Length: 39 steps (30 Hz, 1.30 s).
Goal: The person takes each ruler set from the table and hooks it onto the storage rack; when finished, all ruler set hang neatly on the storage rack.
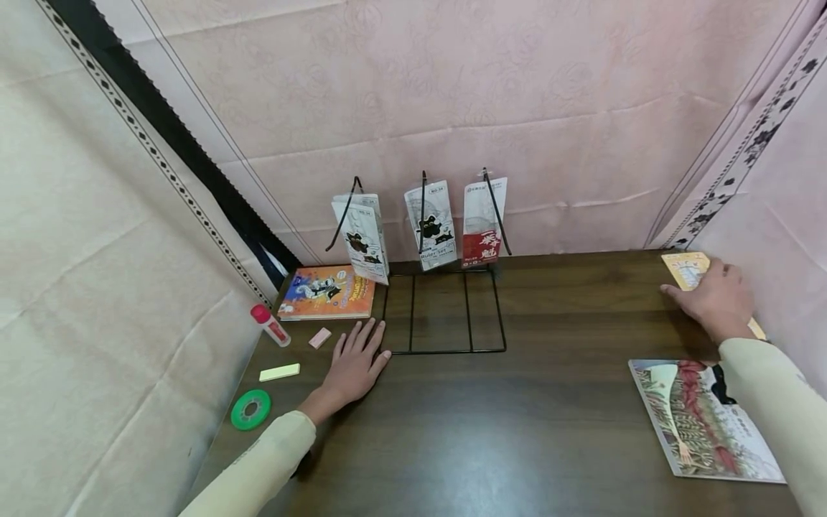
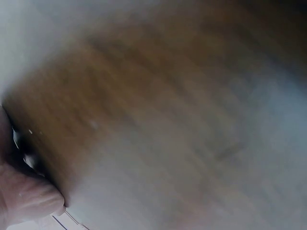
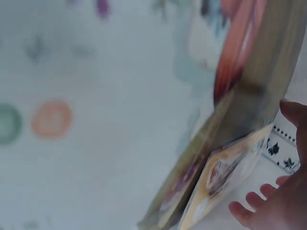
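My left hand (image 1: 352, 370) lies with fingers spread on the table, its fingertips by the front left corner of a black wire rack (image 1: 446, 352). Small printed packets hang on the rack's upright hooks, among them a red and white packet (image 1: 481, 240). At the far right, my right hand (image 1: 720, 298) reaches over a yellow book (image 1: 685, 267) beside the cloth wall. In the right wrist view its thumb and fingers stand apart around the yellow book (image 3: 216, 177), and a grip is not visible. The left wrist view is mostly blurred table, with part of the hand (image 2: 31, 196) at its edge.
An orange picture book (image 1: 326, 305) lies left of the rack. Near it are a red-capped glue stick (image 1: 271, 325), a pink eraser (image 1: 319, 337), a pale yellow strip (image 1: 279, 373) and a green ring (image 1: 250, 409). An illustrated book (image 1: 704, 424) lies under the right forearm. Cloth walls enclose the table.
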Each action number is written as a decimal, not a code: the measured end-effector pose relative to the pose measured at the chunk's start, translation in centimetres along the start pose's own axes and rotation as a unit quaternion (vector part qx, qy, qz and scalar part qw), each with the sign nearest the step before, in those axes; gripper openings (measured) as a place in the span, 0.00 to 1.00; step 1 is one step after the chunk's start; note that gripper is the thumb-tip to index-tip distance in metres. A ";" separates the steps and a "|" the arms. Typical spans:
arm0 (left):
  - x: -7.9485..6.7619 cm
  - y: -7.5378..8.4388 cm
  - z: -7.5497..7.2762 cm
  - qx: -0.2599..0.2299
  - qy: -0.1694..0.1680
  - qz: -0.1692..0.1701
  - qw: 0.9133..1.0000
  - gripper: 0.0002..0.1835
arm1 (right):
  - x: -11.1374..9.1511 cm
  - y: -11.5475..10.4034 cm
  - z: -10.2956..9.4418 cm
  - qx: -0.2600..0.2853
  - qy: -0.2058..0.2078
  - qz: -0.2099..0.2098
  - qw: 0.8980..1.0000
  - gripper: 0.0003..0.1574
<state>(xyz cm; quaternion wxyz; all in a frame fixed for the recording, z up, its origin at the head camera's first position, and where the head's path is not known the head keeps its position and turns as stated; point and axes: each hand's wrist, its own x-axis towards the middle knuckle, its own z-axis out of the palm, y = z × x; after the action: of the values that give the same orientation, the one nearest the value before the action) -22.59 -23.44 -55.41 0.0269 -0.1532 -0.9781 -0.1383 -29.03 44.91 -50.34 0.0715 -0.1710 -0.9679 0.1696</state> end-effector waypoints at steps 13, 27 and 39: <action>-0.1 -0.1 0.1 0.007 -0.006 -0.004 1.000 0.35 | -0.4 0.5 -0.7 -0.004 -0.047 0.003 0.999 0.74; 0.0 0.1 -0.2 0.019 0.001 0.002 1.000 0.34 | -0.5 0.3 -0.9 0.006 -0.067 0.033 0.997 0.70; -0.3 1.0 -0.9 0.028 0.008 -0.004 1.000 0.33 | -0.7 0.5 -0.8 -0.020 -0.094 0.016 0.995 0.65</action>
<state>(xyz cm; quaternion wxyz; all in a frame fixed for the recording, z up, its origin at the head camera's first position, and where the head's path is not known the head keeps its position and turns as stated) -21.96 -22.90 -54.32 0.0380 -0.1471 -0.9820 -0.1120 -28.10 45.32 -49.81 -0.0266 -0.1714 -0.9706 0.1667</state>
